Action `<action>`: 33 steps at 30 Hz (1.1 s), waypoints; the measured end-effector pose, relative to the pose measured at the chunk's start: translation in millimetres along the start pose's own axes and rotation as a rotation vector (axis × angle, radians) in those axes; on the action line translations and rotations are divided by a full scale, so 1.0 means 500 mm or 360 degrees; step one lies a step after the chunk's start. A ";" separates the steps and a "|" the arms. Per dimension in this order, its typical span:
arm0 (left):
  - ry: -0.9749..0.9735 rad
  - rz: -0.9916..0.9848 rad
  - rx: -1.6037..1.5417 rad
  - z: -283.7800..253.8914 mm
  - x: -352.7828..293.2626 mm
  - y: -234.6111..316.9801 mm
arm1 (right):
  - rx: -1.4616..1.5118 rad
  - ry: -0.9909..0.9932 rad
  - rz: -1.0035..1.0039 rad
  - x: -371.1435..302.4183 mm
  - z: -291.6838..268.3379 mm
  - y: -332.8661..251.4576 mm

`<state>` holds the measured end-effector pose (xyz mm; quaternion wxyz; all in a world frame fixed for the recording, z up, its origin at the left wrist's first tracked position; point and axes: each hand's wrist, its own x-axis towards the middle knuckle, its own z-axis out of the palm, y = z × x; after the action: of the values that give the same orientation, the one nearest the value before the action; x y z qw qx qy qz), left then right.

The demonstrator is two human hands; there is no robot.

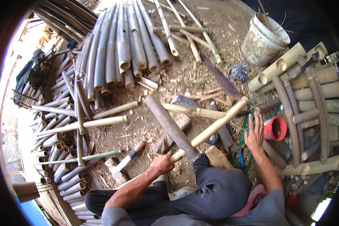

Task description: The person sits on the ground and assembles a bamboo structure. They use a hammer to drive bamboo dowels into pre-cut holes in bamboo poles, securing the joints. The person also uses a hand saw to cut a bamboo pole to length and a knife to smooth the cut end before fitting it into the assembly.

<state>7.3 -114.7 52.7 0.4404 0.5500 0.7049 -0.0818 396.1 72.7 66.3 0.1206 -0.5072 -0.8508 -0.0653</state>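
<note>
I'm facing a stained white bucket (259, 50), which is standing on the dirt floor (224, 20), holding thin sticks (265, 17); long bamboo poles (112, 56) are lying farther left, and short bamboo tubes (73, 187) are lying stacked at my left.

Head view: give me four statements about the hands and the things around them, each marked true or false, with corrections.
1. The left hand grips a pale pole. True.
2. The right hand is wrapped around the red cup. False: it is to the cup's left, fingers spread.
3. The knife lies to the left of the left hand. True.
4. Nothing sticks out of the white bucket. False: thin sticks do.
</note>
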 end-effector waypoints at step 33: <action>0.0940 -0.0144 0.0452 -0.429 -0.187 -0.416 | 0.2539 -0.0780 0.0655 0.445 0.124 -0.085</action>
<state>-282.0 -131.4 170.8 0.1319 0.5740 0.8074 -0.0359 248.4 255.6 67.4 0.2634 -0.4147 -0.5355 0.6869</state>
